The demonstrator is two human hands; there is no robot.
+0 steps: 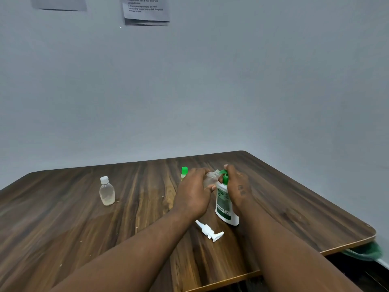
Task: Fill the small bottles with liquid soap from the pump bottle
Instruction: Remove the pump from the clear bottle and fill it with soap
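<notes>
A white pump bottle (pixel 226 205) with a green pump head stands upright on the wooden table (pixel 84 228). My right hand (pixel 237 186) lies over the green pump head, fingers curled round it. My left hand (pixel 194 190) grips a small clear bottle (pixel 210 179), tilted, its open neck right at the pump's spout. Behind my left hand stands a small bottle with a green cap (pixel 184 172), mostly hidden. Another small clear bottle with a white cap (pixel 107 191) stands upright at the left, holding a little liquid at the bottom.
A loose white pump head (pixel 209 230) lies on the table in front of the pump bottle. The table's right edge runs close to my right forearm; a green object (pixel 366 252) shows beyond it. Papers (pixel 146 10) hang on the grey wall.
</notes>
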